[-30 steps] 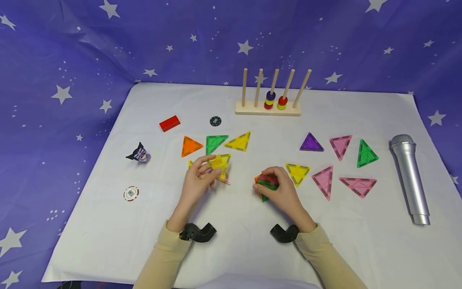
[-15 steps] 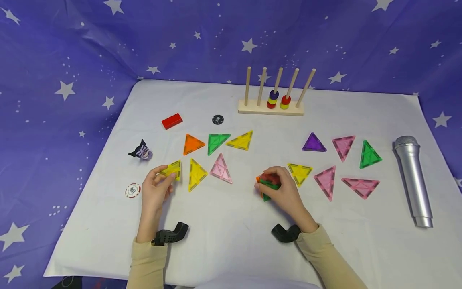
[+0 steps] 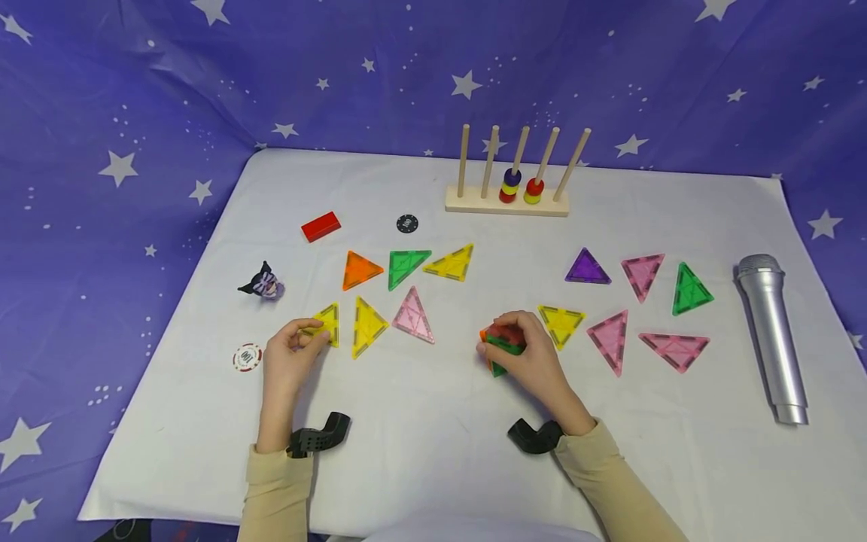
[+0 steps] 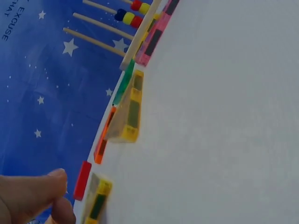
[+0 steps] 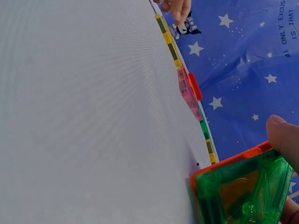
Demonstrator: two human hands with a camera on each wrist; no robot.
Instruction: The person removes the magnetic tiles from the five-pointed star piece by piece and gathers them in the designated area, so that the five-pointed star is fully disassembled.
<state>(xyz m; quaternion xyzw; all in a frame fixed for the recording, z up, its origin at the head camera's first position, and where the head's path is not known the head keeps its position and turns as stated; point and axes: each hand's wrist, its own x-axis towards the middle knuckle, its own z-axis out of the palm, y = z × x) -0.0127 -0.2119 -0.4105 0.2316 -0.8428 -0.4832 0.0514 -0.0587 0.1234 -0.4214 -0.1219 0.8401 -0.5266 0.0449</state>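
On desk point(image 3: 433, 467), white-covered, front centre: left hand point(image 3: 287, 360), fingers curled, pinching yellow triangle tile point(image 3: 327, 324) at its near corner, tile flat on desk. Right hand point(image 3: 535, 360), fingers wrapped round stack of triangle tiles point(image 3: 503, 348), green, red and orange, stack resting on desk just left of a yellow tile point(image 3: 561, 324).

Beside left hand: second yellow triangle point(image 3: 367, 325), pink triangle point(image 3: 413, 316); behind these, orange point(image 3: 357, 269), green point(image 3: 405, 266) and yellow point(image 3: 450, 263) triangles in a row.

Right of stack: purple point(image 3: 586, 268), three pink and one green point(image 3: 688, 290) triangles, loosely spread.

Rear: wooden peg rack point(image 3: 506, 202) with coloured rings on two pegs.

Left side: red block point(image 3: 320, 226), black chip point(image 3: 406, 223), red-and-white chip point(image 3: 247, 357), small cat figure point(image 3: 263, 284).

Right edge: silver toy microphone point(image 3: 771, 335).
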